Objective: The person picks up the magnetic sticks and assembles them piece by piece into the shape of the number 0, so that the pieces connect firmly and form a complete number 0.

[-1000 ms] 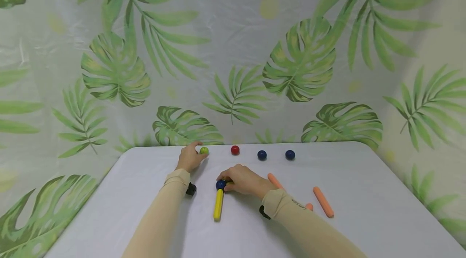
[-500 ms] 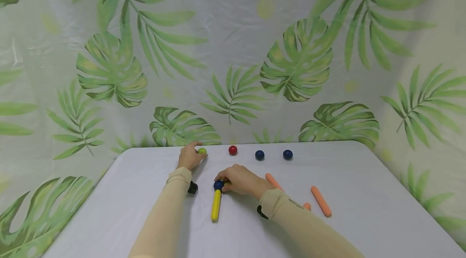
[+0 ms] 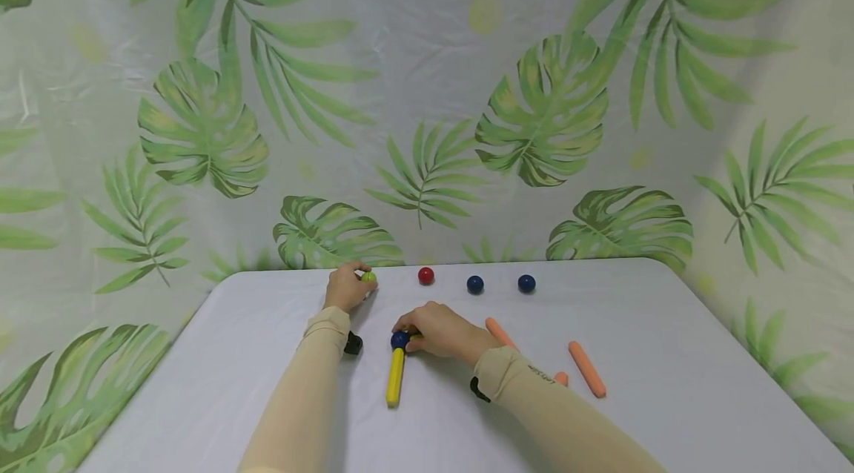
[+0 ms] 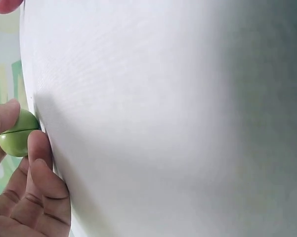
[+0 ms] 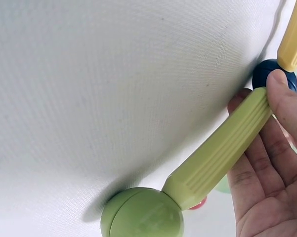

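- Your left hand (image 3: 345, 288) pinches a green ball (image 3: 369, 277) at the white table's (image 3: 267, 325) far edge, fingertips about its sides, probably to stop it rolling.
- Your right hand (image 3: 443, 330) grips the blue ball (image 3: 399, 340) where a yellow stick (image 3: 395, 378) and a light green stick (image 5: 217, 153) meet, seemingly to steady them.
- Glossy, the pinched green ball shows a dark seam; the light green stick, ribbed lengthwise, runs from the blue ball to a shiny second green ball (image 5: 143, 215).

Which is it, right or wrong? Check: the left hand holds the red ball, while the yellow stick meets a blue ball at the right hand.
Wrong colour: the left hand holds a green ball, per the left wrist view. The rest stands.
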`<state>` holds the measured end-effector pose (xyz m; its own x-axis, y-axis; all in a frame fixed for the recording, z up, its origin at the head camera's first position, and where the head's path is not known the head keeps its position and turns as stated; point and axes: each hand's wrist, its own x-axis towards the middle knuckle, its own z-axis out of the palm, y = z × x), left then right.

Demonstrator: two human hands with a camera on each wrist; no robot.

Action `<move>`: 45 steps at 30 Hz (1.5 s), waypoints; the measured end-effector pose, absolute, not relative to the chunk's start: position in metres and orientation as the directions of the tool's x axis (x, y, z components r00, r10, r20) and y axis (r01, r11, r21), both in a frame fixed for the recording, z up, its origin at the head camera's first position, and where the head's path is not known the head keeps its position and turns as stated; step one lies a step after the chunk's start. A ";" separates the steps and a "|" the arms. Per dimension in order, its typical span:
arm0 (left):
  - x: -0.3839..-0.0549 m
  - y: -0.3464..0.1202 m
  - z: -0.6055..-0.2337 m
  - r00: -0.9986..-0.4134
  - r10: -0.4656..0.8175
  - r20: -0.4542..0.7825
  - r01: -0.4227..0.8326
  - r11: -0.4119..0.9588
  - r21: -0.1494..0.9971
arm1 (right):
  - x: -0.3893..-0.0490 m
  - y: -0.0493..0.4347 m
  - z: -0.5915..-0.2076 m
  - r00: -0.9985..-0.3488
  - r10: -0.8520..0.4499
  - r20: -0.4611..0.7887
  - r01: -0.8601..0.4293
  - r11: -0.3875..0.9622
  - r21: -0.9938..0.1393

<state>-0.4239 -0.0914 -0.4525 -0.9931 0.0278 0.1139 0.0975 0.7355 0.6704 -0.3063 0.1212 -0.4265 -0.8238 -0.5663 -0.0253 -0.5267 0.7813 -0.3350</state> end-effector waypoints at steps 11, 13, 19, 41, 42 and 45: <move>-0.406 -0.105 -0.449 -0.995 0.068 0.071 0.098 0.630 0.770 | -0.307 0.117 -0.425 -0.823 -0.568 -0.025 -0.526 0.777 -0.347; -0.403 -0.107 -0.447 -0.995 0.079 0.065 0.100 0.606 0.789 | -0.307 0.118 -0.425 -0.823 -0.568 -0.020 -0.527 0.775 -0.348; -0.393 -0.109 -0.446 -0.992 0.116 0.041 0.102 0.581 0.807 | -0.307 0.123 -0.427 -0.834 -0.551 -0.015 -0.509 0.780 -0.364; -0.310 -0.129 -0.436 -0.966 0.256 -0.042 0.135 0.634 0.762 | -0.302 0.121 -0.429 -0.834 -0.551 0.000 -0.507 0.767 -0.393; -0.306 -0.131 -0.435 -0.962 0.271 -0.041 0.146 0.635 0.759 | -0.302 0.121 -0.428 -0.834 -0.551 0.000 -0.507 0.767 -0.394; -0.294 -0.136 -0.431 -0.945 0.324 -0.037 0.189 0.637 0.747 | -0.303 0.120 -0.426 -0.835 -0.551 -0.002 -0.505 0.767 -0.396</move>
<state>-0.2937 -0.1357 -0.4312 -0.9454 0.3237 -0.0373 0.1886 0.6371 0.7474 -0.3027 0.1195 -0.4263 -0.8347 -0.5507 -0.0025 -0.5047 0.7668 -0.3965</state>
